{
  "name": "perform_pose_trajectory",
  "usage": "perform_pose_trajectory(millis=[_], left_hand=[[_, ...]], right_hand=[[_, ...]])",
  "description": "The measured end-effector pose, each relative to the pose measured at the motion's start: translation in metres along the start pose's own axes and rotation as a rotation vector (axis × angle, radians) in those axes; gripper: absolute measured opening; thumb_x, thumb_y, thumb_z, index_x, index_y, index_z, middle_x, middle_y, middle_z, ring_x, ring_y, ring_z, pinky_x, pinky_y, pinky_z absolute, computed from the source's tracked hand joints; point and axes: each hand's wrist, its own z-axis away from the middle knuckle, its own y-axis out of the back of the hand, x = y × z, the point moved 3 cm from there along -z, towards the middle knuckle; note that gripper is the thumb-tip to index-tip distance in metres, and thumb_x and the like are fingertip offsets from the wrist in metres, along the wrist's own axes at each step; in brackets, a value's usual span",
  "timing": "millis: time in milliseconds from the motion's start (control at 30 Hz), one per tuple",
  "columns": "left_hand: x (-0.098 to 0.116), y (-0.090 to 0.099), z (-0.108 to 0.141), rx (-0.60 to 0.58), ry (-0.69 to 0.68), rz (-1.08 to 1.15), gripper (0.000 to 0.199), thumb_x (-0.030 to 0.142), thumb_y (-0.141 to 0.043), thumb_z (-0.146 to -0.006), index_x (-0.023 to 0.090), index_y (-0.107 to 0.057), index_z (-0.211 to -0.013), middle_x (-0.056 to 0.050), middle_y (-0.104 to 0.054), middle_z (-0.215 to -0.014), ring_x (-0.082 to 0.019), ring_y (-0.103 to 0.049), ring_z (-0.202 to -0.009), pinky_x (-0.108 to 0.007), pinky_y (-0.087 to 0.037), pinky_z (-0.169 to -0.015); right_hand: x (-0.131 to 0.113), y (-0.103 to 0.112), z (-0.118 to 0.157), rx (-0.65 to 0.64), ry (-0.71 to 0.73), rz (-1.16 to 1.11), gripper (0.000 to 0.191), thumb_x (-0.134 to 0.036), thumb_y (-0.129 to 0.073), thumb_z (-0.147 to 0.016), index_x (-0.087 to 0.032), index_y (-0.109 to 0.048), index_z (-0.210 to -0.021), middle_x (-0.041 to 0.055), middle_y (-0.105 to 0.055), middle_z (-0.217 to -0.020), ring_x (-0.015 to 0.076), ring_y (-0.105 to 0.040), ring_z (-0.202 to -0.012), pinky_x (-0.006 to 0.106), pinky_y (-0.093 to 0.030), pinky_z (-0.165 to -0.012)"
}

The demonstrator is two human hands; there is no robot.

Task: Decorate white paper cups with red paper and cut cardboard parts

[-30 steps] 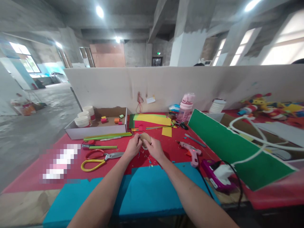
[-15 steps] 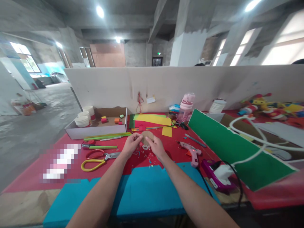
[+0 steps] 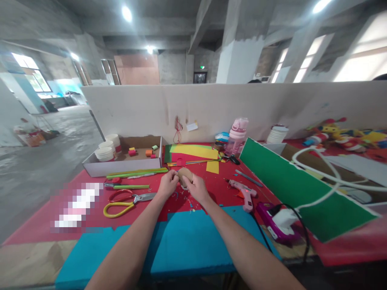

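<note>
A round brown cardboard disc [image 3: 185, 175] is held over the red table covering [image 3: 208, 195]. My right hand [image 3: 196, 187] grips the disc's right side, thumb across its face. At its left edge my left hand [image 3: 168, 183] has thumb and fingers pinched together; whether the disc's edge or a small piece is between them is too small to tell. Small paper scraps [image 3: 191, 206] lie below the hands. Left of them rest large scissors [image 3: 121, 205] with yellow and red handles. A pink glue gun [image 3: 246, 194] lies to the right.
A shallow box [image 3: 127, 165] with paper cups and coloured rolls stands back left. Coloured paper [image 3: 193, 152] lies behind the hands. A pink bottle [image 3: 236, 137], green board [image 3: 296, 185] and purple power strip [image 3: 278, 225] are on the right. Blue foam [image 3: 187, 245] lines the front.
The disc has moved slightly left and is turned a little, with my right hand shifted left along with it. My left fingers have drawn closer together at its edge.
</note>
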Motion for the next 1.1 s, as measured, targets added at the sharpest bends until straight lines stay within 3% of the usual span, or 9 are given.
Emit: perform_pose_trajectory(millis=[100,200,333,600,900,1033,1100], left_hand=[[0.004,0.0,0.002,-0.096,0.083,0.235,0.017,0.03,-0.046,-0.08,0.019,-0.045,-0.066,0.007,-0.039,-0.05,-0.008,-0.036,-0.042,-0.02,-0.028,-0.045],[0.008,0.002,0.003,-0.111,0.077,0.331,0.027,0.042,-0.054,-0.08,0.018,-0.048,-0.069,0.007,-0.04,-0.052,-0.007,-0.035,-0.042,-0.02,-0.027,-0.044],[0.007,0.008,0.0,-0.06,0.014,0.244,0.031,0.045,-0.066,-0.072,0.017,-0.053,-0.071,0.006,-0.044,-0.054,-0.007,-0.036,-0.047,-0.02,-0.029,-0.048],[-0.005,0.006,-0.004,-0.046,-0.103,0.038,0.034,0.044,-0.051,-0.082,0.017,-0.044,-0.062,0.005,-0.039,-0.055,-0.009,-0.036,-0.055,-0.021,-0.029,-0.052],[-0.009,-0.002,-0.002,0.006,0.083,0.382,0.04,0.055,-0.06,-0.073,0.017,-0.049,-0.067,0.006,-0.041,-0.056,-0.007,-0.034,-0.049,-0.019,-0.029,-0.047],[-0.006,-0.004,0.0,0.013,0.147,0.415,0.047,0.063,-0.057,-0.072,0.016,-0.052,-0.068,0.006,-0.044,-0.05,-0.007,-0.038,-0.043,-0.02,-0.028,-0.042],[-0.003,-0.002,0.001,0.053,0.162,0.401,0.049,0.065,-0.053,-0.075,0.016,-0.051,-0.065,0.006,-0.042,-0.046,-0.007,-0.037,-0.038,-0.02,-0.025,-0.039]], right_hand=[[0.003,-0.001,-0.001,-0.043,-0.117,-0.226,0.033,-0.042,-0.052,-0.083,-0.016,-0.066,-0.098,0.0068,-0.07,-0.074,0.0181,-0.06,-0.054,0.028,-0.046,-0.05],[0.005,-0.003,-0.002,-0.099,-0.188,-0.353,0.032,-0.041,-0.054,-0.08,-0.016,-0.066,-0.096,0.0033,-0.066,-0.064,0.0148,-0.055,-0.044,0.026,-0.043,-0.044],[0.006,-0.005,-0.001,-0.127,-0.162,-0.348,0.028,-0.041,-0.056,-0.078,-0.016,-0.065,-0.088,0.002,-0.063,-0.062,0.0138,-0.054,-0.046,0.025,-0.043,-0.044],[0.016,-0.011,-0.001,-0.229,-0.191,-0.362,0.025,-0.041,-0.055,-0.079,-0.017,-0.062,-0.082,-0.0023,-0.055,-0.051,0.011,-0.047,-0.04,0.021,-0.034,-0.039],[0.011,-0.012,-0.001,-0.277,-0.201,-0.422,0.029,-0.045,-0.055,-0.082,-0.017,-0.064,-0.085,-0.0001,-0.061,-0.057,0.0112,-0.049,-0.041,0.023,-0.038,-0.04],[0.008,-0.009,-0.001,-0.328,-0.193,-0.409,0.036,-0.048,-0.048,-0.086,-0.017,-0.063,-0.075,0.0012,-0.06,-0.051,0.014,-0.053,-0.041,0.025,-0.041,-0.042],[0.007,-0.005,-0.001,-0.302,-0.179,-0.34,0.038,-0.046,-0.044,-0.089,-0.016,-0.065,-0.081,0.0014,-0.058,-0.049,0.0161,-0.055,-0.042,0.027,-0.043,-0.044]])
